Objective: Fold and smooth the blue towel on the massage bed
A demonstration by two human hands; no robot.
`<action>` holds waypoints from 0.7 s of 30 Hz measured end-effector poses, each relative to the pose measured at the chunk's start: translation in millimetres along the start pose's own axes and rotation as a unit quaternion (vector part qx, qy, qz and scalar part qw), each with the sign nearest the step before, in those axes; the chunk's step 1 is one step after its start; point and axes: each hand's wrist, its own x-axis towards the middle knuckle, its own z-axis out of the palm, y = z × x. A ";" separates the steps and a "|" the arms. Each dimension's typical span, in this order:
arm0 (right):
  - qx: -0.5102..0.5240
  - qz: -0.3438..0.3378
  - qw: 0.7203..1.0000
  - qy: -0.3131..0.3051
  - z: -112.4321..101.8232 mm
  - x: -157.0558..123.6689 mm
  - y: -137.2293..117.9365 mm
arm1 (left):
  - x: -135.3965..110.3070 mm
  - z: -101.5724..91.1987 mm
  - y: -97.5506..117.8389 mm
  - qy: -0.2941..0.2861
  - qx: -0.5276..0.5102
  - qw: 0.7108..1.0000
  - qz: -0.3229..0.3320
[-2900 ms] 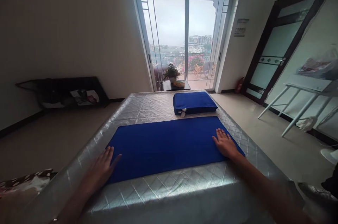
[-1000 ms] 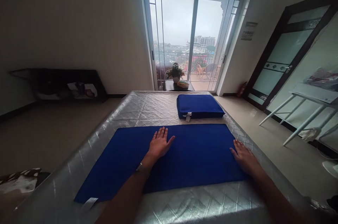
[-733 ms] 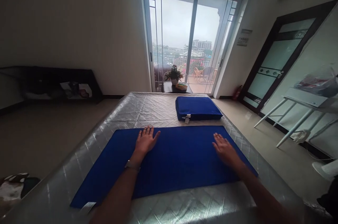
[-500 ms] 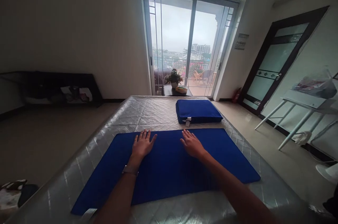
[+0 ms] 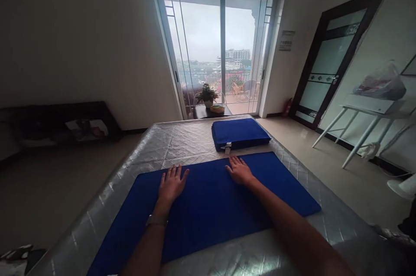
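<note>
A long blue cloth [image 5: 211, 206] lies flat across the near part of a silver quilted mattress [image 5: 175, 141]. My left hand [image 5: 171, 184] rests open and flat on the cloth near its far edge, left of the middle. My right hand [image 5: 239, 170] also lies open and flat on the far edge, a little right of the middle. Beyond them sits a folded blue cloth [image 5: 238, 133] with a small white tag on its near side. A watch band shows on my left wrist.
A small dark table with a potted plant [image 5: 207, 94] stands beyond the mattress before glass sliding doors [image 5: 221, 46]. A white table [image 5: 373, 113] with a plastic bag stands at right. A dark low shelf [image 5: 58, 126] lines the left wall. Bare floor flanks the mattress.
My left hand moved from the cloth's left end to its middle. My right hand slid in from the right end toward the centre. Both now lie at the far edge.
</note>
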 end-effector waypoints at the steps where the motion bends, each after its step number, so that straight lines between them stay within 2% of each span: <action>1: -0.006 0.013 1.000 -0.004 -4.0 -1.8 14.8 | -0.1 0.3 -0.2 0.001 0.002 1.000 0.000; 6: -0.040 0.091 0.995 -0.001 -21.0 -16.5 96.3 | 0.5 4.1 -3.9 0.018 0.004 1.000 0.010; 9: -0.054 0.130 0.990 0.018 -23.9 -24.5 128.3 | 1.6 7.2 -5.9 0.025 0.001 0.999 0.022; 13: -0.050 0.143 0.988 0.028 -21.7 -26.3 138.6 | 1.3 6.8 -4.9 0.026 0.012 0.999 0.013; 19: -0.025 0.133 0.990 0.034 -19.5 -23.2 136.9 | 4.4 -6.6 -4.2 -0.039 0.028 0.999 -0.014; 21: -0.021 0.133 0.990 0.037 -19.1 -23.1 137.0 | 8.0 -9.6 4.8 -0.037 0.039 0.998 -0.023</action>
